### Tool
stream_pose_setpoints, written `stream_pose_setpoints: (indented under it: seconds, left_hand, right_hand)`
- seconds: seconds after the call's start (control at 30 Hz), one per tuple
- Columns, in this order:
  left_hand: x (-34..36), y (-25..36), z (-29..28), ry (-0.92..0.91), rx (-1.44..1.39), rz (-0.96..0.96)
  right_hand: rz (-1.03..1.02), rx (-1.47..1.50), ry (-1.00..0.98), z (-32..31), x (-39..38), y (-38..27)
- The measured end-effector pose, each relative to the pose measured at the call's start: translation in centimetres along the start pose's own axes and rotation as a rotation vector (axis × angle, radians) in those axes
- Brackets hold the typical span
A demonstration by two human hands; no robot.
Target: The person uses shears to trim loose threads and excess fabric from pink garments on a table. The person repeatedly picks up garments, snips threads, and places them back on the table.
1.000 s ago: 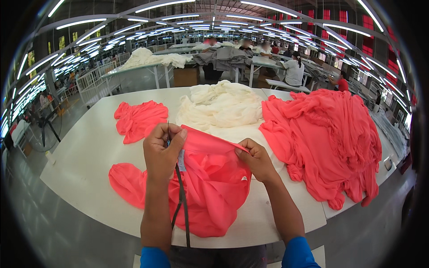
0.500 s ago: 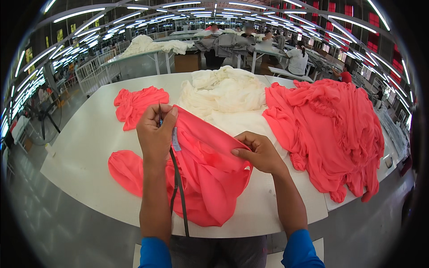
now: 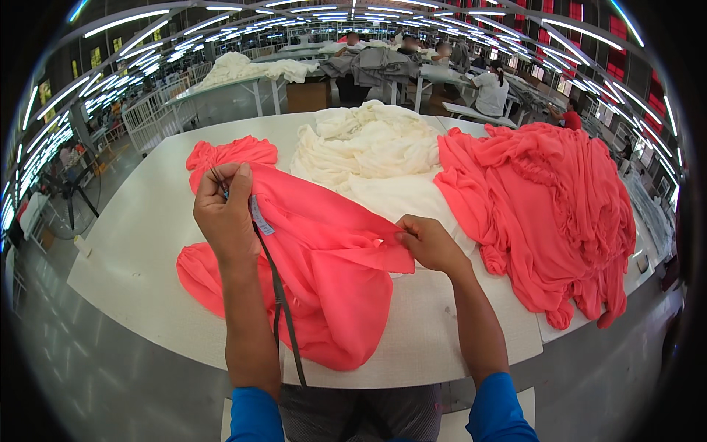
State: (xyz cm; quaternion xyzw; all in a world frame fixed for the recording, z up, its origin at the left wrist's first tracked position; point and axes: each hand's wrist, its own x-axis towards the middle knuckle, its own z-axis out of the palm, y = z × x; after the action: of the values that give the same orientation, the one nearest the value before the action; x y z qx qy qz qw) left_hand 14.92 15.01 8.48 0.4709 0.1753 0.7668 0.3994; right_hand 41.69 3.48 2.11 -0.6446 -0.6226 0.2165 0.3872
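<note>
A coral-pink sheer garment (image 3: 335,276) is stretched between my hands above the table, its lower part hanging near the front edge. My left hand (image 3: 230,221) pinches one end between thumb and fingers. A slim dark pointed tool (image 3: 220,183), seemingly thread snips, is tucked in the same hand and mostly hidden by it. From there a dark strap (image 3: 277,283) runs down over the cloth past the table edge. Beside that hand a small pale label (image 3: 261,218) shows on the fabric. My right hand (image 3: 431,243) is closed on the garment's right edge.
On the white table (image 3: 140,258) a cream cloth pile (image 3: 368,144) lies at the back middle. A large coral pile (image 3: 545,214) covers the right side. Another coral piece (image 3: 239,153) rests at back left. Beyond, people sit at tables, one in a white shirt (image 3: 489,97).
My left hand has moved left, and the right slightly right and down, so the cloth between them is spread wider and slants down to the right. Both still grip it.
</note>
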Motion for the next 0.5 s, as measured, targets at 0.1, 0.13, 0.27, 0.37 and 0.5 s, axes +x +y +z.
stream_pose_setpoints:
  seconds: [0.1,0.13,0.27,0.37,0.5]
  left_hand:
    - [0.2,-0.1,-0.3,-0.004,-0.021,0.001]
    - [0.3,-0.1,-0.4,-0.001,-0.028,-0.001]
    - [0.2,-0.1,-0.4,-0.011,-0.038,-0.011]
    - [0.1,-0.1,-0.2,-0.02,-0.038,-0.014]
    - [0.1,0.0,-0.2,-0.024,-0.047,-0.018]
  right_hand:
    - [0.039,0.296,-0.062,-0.5,0.2,0.2]
    - [0.036,0.386,-0.048,-0.6,0.2,0.1]
    - [0.004,0.64,-0.006,-0.8,0.0,-1.2]
    - [-0.054,0.734,0.021,-1.0,0.0,-1.4]
    - [-0.082,0.769,0.022,-1.1,0.2,-0.9]
